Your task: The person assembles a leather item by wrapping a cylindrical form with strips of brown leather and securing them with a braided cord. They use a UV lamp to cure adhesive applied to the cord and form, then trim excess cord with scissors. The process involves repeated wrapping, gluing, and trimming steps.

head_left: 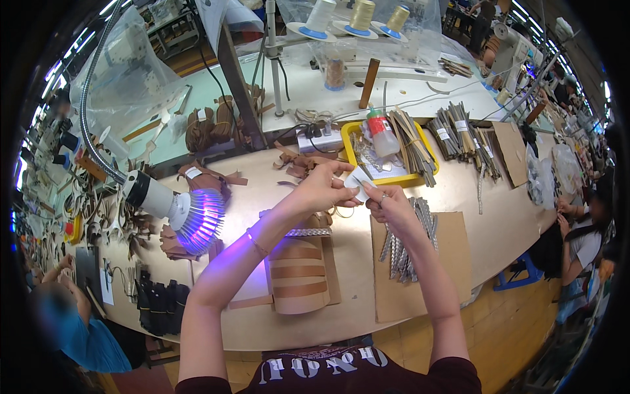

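Observation:
Both hands meet over the middle of the table, in front of a yellow tray [350,150]. Between them is a small white piece [357,181] that looks like paper or a label. My left hand [323,189] pinches its left side, and my right hand [392,206] grips its right side. Below my left hand stands a curved tan form [300,303] with brown straps [298,272] across it and a silver braided strip [308,232] near its top. Under my right forearm lie silver braided strips [401,261] on a cardboard sheet [453,262].
A lit lamp [197,220] on a bendable neck reaches in from the left. The tray holds a red-capped bottle [383,134] and strips. Bundled strips [459,134] lie right of it, black bundles [161,303] at left. Thread cones [359,18] stand behind. Other people sit at both sides.

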Action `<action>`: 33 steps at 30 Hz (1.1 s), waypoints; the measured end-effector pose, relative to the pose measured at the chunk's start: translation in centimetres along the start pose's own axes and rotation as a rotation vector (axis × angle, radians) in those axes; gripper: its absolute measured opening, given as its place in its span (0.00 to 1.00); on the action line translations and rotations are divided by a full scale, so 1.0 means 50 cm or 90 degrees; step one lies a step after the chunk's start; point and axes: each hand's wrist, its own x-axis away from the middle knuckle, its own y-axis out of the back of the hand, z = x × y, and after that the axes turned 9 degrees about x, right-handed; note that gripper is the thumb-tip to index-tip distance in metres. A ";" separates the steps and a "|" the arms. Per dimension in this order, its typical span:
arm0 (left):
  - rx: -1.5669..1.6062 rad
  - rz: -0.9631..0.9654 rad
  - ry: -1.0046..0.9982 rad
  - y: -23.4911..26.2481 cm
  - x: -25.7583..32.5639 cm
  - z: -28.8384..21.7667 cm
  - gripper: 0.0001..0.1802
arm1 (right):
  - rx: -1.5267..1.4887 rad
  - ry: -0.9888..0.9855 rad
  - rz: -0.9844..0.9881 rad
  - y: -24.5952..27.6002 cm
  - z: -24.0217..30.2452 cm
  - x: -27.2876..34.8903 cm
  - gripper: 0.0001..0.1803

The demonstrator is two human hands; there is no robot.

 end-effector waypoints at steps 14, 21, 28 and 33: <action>0.036 0.010 0.201 0.010 -0.074 0.030 0.32 | -0.060 -0.076 -0.031 0.017 -0.060 -0.035 0.16; -0.073 -0.010 0.329 0.002 -0.127 0.047 0.35 | -0.135 -0.258 -0.071 0.026 -0.121 -0.055 0.14; -0.331 0.111 0.211 0.013 -0.167 0.014 0.25 | -0.344 -0.325 0.012 0.064 -0.104 -0.032 0.14; -0.668 0.095 0.090 0.012 -0.203 0.008 0.22 | -0.098 -0.257 -0.110 0.062 -0.065 0.019 0.27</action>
